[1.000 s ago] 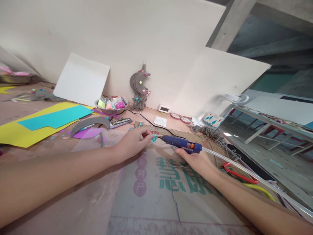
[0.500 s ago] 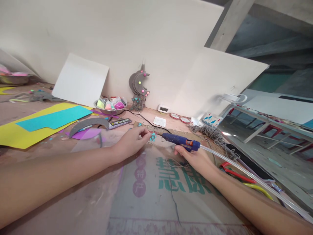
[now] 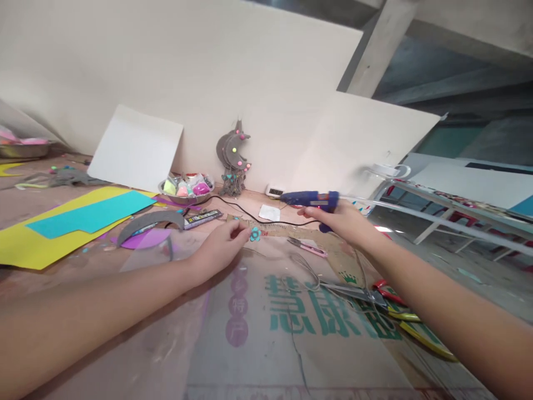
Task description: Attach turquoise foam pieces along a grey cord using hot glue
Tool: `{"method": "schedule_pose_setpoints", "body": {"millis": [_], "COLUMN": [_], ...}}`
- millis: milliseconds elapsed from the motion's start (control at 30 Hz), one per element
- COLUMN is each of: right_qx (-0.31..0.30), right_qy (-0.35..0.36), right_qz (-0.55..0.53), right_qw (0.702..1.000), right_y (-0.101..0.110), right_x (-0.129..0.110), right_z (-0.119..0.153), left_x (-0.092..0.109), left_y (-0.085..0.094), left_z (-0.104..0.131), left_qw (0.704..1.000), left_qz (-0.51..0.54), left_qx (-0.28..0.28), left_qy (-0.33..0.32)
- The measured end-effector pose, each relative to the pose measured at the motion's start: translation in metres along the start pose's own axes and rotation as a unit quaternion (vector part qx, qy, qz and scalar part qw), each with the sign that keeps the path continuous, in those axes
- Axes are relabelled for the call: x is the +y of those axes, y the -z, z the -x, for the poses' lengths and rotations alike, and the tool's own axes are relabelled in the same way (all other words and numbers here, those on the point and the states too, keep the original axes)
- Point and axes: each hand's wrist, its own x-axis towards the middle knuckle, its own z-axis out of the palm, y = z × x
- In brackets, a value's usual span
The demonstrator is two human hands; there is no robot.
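My left hand (image 3: 227, 244) pinches a small turquoise flower (image 3: 255, 234) by its edge, just above the plastic sheet (image 3: 250, 361) with green and purple printing. In my right hand (image 3: 333, 219) is a blue glue gun (image 3: 310, 199), raised off the table with its nozzle pointing left. A clear glue stick (image 3: 366, 203) trails out of its back end. Beneath the gun lie a pink-handled craft knife (image 3: 308, 248) and a loop of grey cord (image 3: 306, 272). Scissors (image 3: 353, 291) with red and yellow handles rest near my right forearm, which partly hides them.
Yellow felt (image 3: 45, 239) and turquoise felt (image 3: 91, 214) lie at left, beside a grey felt arc (image 3: 152, 219). Behind them stands a metal bowl (image 3: 185, 199) of coloured packets. A grey moon ornament (image 3: 233, 153) hangs against the white wall. A black cable (image 3: 250, 214) crosses the table.
My right hand has lifted the glue gun up and away from the flower, uncovering the craft knife and scissors. My left hand keeps its pinch on the flower.
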Motion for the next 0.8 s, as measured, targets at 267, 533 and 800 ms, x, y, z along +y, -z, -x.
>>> {"method": "schedule_pose_setpoints", "body": {"millis": [267,533,800], "right_qx": [0.031,-0.013,0.041], "right_qy": [-0.067,-0.065,0.049], "right_qz": [0.124,0.189,0.261], "right_qw": [0.990,0.980,0.963], "right_y": [-0.044,-0.045,-0.036], "right_x": [0.059,0.074,0.052], "right_z": [-0.079,-0.072,-0.012], "left_x": [0.006,0.003,0.003], "left_y": [0.000,0.001,0.006], "left_z": [0.000,-0.003,-0.004], "left_qw": [0.999,0.999,0.995], "left_qz": [0.011,0.013,0.058], "left_qx": [0.002,0.024,0.070], "left_qy": [0.043,0.030,0.030]}}
